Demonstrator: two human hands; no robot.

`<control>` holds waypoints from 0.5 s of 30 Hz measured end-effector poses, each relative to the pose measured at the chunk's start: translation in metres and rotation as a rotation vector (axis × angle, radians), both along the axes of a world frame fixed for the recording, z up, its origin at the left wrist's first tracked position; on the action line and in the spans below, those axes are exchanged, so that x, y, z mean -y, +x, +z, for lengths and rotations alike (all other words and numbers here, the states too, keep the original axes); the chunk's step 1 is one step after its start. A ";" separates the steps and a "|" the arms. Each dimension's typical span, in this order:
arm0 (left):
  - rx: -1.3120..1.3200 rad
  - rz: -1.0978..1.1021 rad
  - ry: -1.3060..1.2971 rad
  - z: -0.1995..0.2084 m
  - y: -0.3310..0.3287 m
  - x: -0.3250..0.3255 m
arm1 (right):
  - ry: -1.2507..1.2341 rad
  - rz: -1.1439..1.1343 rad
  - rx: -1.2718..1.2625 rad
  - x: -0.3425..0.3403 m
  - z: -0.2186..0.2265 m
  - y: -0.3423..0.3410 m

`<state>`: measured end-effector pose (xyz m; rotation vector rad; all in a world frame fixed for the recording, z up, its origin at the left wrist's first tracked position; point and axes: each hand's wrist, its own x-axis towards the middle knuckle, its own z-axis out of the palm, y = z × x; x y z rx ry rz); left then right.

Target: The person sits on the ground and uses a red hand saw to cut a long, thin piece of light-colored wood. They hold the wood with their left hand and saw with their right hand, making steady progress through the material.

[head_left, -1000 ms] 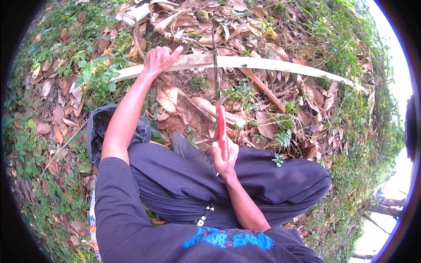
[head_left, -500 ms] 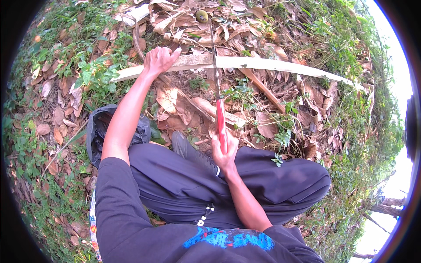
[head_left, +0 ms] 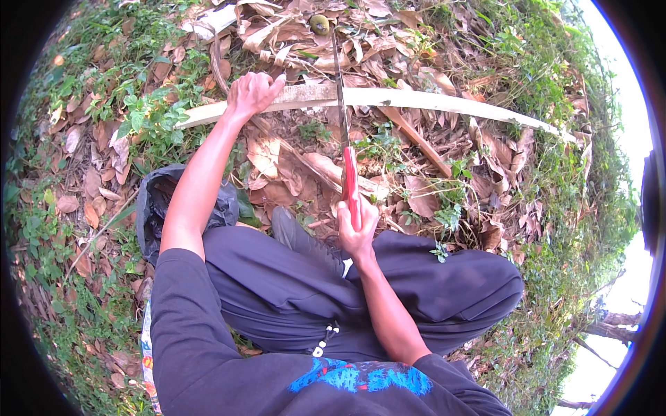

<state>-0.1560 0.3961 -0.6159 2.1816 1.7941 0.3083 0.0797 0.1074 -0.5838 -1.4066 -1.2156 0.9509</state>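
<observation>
Single head-worn fisheye view, looking steeply down from above the seated person. Near edge: own torso and crossed legs (head_left: 361,291). Far edge: leaf-strewn ground (head_left: 430,173). Both forearms enter from below. Close range; straight lines bow toward the dark circular rim.

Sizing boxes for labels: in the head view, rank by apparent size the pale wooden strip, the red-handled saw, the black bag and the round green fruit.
1. pale wooden strip, longest, spanning most of the ground.
2. red-handled saw and black bag: the saw is longer, the bag bulkier and partly hidden by the left arm, so unranked.
3. round green fruit, smallest, though also farthest.
</observation>
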 end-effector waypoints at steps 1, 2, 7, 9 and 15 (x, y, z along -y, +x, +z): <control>0.008 0.002 0.027 0.000 0.001 0.001 | -0.016 0.017 0.026 -0.003 0.001 0.002; 0.016 0.007 0.056 0.000 0.001 0.003 | -0.026 0.016 0.017 -0.002 0.003 0.001; 0.010 0.012 0.029 0.002 -0.001 0.005 | -0.093 0.014 -0.046 0.032 0.024 -0.003; 0.012 0.010 0.020 0.003 -0.001 0.004 | -0.093 0.030 -0.031 0.055 0.025 -0.001; 0.042 0.011 0.044 0.001 0.000 0.004 | -0.059 0.055 0.020 0.067 0.022 0.001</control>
